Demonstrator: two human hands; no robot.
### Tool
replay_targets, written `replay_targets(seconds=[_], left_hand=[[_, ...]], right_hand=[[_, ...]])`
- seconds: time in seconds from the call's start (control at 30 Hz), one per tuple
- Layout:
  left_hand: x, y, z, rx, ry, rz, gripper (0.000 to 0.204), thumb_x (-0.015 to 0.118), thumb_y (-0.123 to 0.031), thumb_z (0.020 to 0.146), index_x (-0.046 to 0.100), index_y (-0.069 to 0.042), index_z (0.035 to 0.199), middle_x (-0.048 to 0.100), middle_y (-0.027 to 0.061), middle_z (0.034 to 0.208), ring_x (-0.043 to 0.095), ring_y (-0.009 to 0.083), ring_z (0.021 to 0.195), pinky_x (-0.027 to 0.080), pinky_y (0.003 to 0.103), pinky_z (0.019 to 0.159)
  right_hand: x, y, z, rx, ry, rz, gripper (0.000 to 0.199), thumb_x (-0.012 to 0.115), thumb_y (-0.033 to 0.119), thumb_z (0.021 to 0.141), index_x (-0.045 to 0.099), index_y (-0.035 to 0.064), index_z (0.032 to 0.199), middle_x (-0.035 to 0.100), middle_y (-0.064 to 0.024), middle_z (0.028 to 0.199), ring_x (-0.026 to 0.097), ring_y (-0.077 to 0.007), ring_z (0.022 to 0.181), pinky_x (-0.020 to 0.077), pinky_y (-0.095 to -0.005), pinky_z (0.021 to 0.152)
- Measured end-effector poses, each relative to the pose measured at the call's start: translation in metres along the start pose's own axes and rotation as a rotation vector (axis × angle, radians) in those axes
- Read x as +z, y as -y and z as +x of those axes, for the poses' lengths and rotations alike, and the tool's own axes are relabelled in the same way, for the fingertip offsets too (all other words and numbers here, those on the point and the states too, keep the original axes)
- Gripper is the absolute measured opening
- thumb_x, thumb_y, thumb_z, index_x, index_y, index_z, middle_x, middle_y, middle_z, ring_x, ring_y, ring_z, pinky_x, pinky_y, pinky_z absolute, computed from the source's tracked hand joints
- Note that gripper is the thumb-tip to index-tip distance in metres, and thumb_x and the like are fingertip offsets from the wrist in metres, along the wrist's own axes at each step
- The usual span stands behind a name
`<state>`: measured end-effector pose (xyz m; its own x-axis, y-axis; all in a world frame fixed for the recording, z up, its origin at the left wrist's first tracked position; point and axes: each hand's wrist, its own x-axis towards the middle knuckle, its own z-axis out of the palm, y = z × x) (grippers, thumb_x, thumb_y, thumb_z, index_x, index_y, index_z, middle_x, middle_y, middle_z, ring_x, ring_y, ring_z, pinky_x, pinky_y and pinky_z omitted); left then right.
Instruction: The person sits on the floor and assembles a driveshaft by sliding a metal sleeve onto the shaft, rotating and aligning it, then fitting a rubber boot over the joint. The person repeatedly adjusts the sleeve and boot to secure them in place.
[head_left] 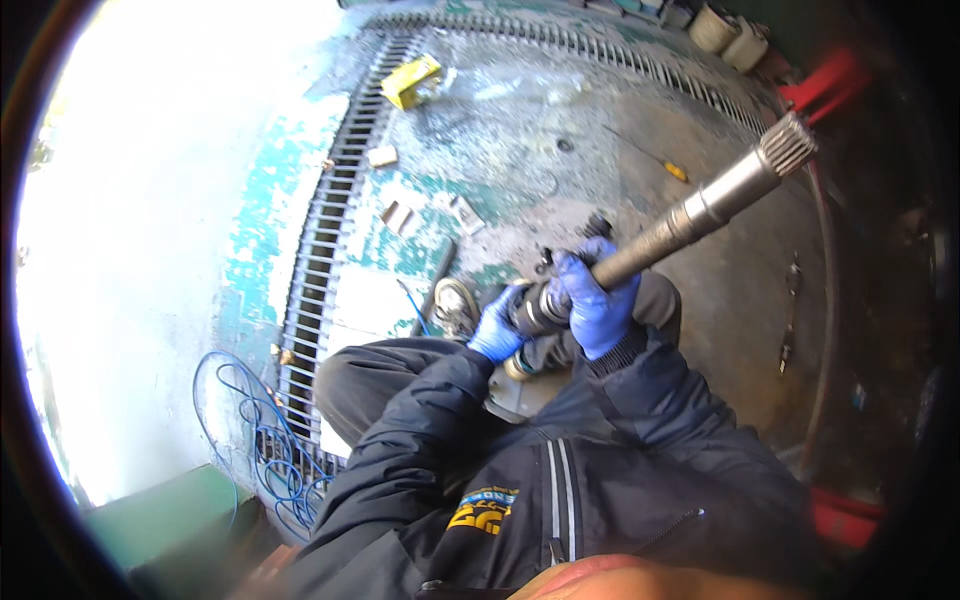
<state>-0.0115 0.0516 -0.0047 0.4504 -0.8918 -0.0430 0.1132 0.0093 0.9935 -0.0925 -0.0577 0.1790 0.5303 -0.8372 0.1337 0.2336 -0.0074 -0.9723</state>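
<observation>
Gripping a long grey steel shaft with a splined end (690, 215), the person held it raised over their knees, well above the stained, green-painted concrete floor (520, 130). The right hand (598, 300), in a blue glove, had its fingers (578, 282) wrapped shut round the dark lower part of the shaft; the left hand (497, 328), gloved likewise, was closed on the thick dark collar at the shaft's near end. The splined tip pointed up and away toward the floor's far right corner.

Both grips sat at the low end, so most of the shaft's length hung out beyond them unsupported; it looked heavy, and I judged the tip could swing down or twist the wrists. The dark part looked greasy, and gloved fingers might slide on it, dropping the shaft toward the knees or the worn shoe (455, 305) just below. A tangled blue cable (255, 430) lay by the long metal drain grate (320, 250) along the floor's left edge, a tripping risk should the person step back. A yellow-handled screwdriver (665, 165) and a yellow box (412, 80) lay farther off.
</observation>
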Motion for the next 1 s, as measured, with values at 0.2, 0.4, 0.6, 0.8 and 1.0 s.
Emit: replay_targets(seconds=[0.2, 0.4, 0.6, 0.8, 1.0], left_hand=[[0.0, -0.021, -0.005, 0.036, 0.055, -0.076, 0.069, 0.084, -0.014, 0.085, 0.053, -0.003, 0.145, 0.061, 0.0137, 0.138, 0.059, 0.0247, 0.126, 0.048, 0.038, 0.107], [-0.005, -0.007, -0.003, 0.078, -0.054, 0.018, 0.057, 0.078, -0.012, 0.089, 0.054, -0.002, 0.14, 0.065, 0.014, 0.129, 0.062, 0.0221, 0.119, 0.05, 0.037, 0.103], [0.007, 0.02, 0.006, 0.027, -0.029, -0.252, 0.076, 0.089, -0.009, 0.077, 0.052, -0.003, 0.143, 0.063, 0.0095, 0.135, 0.06, 0.0181, 0.121, 0.049, 0.035, 0.105], [0.007, 0.023, 0.017, 0.028, -0.03, -0.166, 0.073, 0.091, -0.004, 0.075, 0.054, -0.002, 0.139, 0.066, 0.0102, 0.132, 0.063, 0.0184, 0.121, 0.05, 0.034, 0.107], [-0.009, 0.007, 0.019, -0.039, -0.107, -0.105, 0.08, 0.093, -0.005, 0.073, 0.053, -0.004, 0.142, 0.066, 0.0107, 0.135, 0.062, 0.0185, 0.122, 0.05, 0.035, 0.108]], right_hand=[[0.001, -0.002, -0.01, 0.099, -0.043, 0.051, 0.015, 0.077, 0.009, 0.088, 0.063, 0.004, 0.084, 0.063, 0.0006, 0.077, 0.057, -0.0088, 0.066, 0.0472, -0.0256, 0.062], [0.015, -0.011, -0.014, 0.098, -0.07, -0.022, 0.015, 0.078, 0.003, 0.086, 0.063, 0.0051, 0.088, 0.065, 0.0005, 0.084, 0.061, -0.0103, 0.076, 0.0518, -0.0297, 0.068], [0.003, -0.018, -0.011, -0.062, 0.067, -0.102, 0.018, 0.071, 0.003, 0.092, 0.057, 0.0059, 0.084, 0.059, -0.001, 0.07, 0.055, -0.0086, 0.058, 0.0465, -0.0247, 0.056], [0.005, -0.027, 0.005, -0.143, 0.059, -0.093, 0.016, 0.071, 0.002, 0.094, 0.056, 0.0024, 0.089, 0.059, -0.0052, 0.071, 0.055, -0.012, 0.054, 0.0474, -0.0273, 0.053], [0.014, -0.028, 0.02, -0.169, 0.011, -0.139, 0.015, 0.068, 0.002, 0.096, 0.056, 0.001, 0.087, 0.058, -0.0073, 0.069, 0.053, -0.0117, 0.051, 0.0474, -0.0289, 0.049]])
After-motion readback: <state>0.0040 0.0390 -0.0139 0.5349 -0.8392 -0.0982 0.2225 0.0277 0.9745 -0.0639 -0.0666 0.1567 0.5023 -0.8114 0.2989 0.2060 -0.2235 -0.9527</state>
